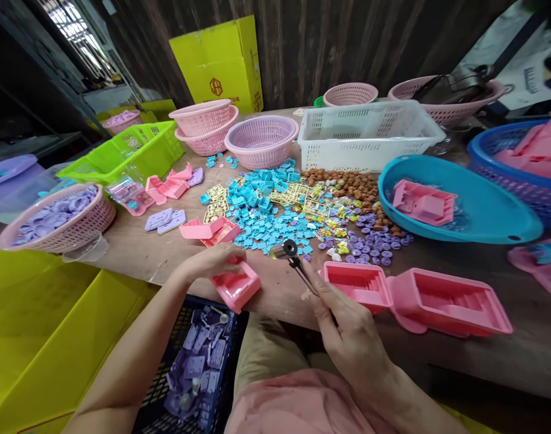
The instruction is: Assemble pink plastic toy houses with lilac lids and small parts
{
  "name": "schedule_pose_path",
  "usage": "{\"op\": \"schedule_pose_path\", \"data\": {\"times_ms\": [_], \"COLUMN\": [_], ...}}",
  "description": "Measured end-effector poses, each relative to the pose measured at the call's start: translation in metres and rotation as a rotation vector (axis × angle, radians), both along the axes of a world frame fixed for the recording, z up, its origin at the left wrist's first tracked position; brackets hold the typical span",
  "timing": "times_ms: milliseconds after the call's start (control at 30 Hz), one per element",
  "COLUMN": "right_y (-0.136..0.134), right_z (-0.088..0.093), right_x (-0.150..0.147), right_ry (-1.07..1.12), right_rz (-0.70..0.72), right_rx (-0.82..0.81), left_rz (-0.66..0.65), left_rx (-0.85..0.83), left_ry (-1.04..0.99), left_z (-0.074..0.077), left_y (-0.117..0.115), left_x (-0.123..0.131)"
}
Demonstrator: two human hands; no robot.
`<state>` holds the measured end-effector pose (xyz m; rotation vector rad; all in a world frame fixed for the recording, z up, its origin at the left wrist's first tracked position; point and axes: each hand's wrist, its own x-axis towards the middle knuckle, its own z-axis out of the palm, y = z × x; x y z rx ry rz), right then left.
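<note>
My left hand [222, 259] is closed on the near edge of the table, its fingers gripping a pink plastic toy shell [240, 292] with a hollow side facing up. In my right hand [350, 322] is a slim-handled, hammer-like tool [295, 260], with a shiny cylindrical head and a round black end. The tool's head is held to the right of the shell, apart from it. Just beyond my left hand lies another pink piece [212, 230]. Right of the tool, two hollow pink shells [451, 301] lie beside each other.
Loose blue parts [261, 202], purple discs [370, 244] and brown pieces [352, 184] are heaped mid-table [275, 301]. Behind them stand a purple basket [261, 147] and a white crate [370, 154]. A blue basin [492, 211] is at right. A dark crate [155, 361] of purple parts is below.
</note>
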<state>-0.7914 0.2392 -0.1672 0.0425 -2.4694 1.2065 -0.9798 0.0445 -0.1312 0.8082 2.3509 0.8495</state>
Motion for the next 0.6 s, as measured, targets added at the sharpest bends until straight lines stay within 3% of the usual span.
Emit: {"op": "schedule_pose_path", "data": {"times_ms": [100,200,267,367,467,533,600], "right_y": [0.021,0.038,0.044,0.043,0.04,0.043,0.053], "right_z": [0.011,0.018,0.019,0.015,0.008,0.003,0.001], "right_x": [0.008,0.012,0.012,0.009,0.004,0.003,0.003], "right_ry": [0.05,0.027,0.007,0.01,0.053,0.086,0.105], "right_rz": [-0.141,-0.317,-0.391,-0.397,-0.331,-0.283,-0.263], "right_rx": [0.013,0.027,0.034,0.049,0.097,0.147,0.217], "left_rz": [-0.189,-0.108,-0.131,-0.208,-0.21,-0.13,0.111], "left_rx": [-0.087,0.015,0.084,0.121,0.205,0.314,0.373], "left_ry": [0.052,0.227,0.311,0.385,0.405,0.421,0.489], "left_z": [0.004,-0.009,-0.026,-0.052,-0.067,-0.069,-0.063], "left_y": [-0.001,0.001,0.01,0.032,0.051,0.052,0.04], "left_x": [0.007,0.025,0.042,0.07,0.086,0.08,0.057]}}
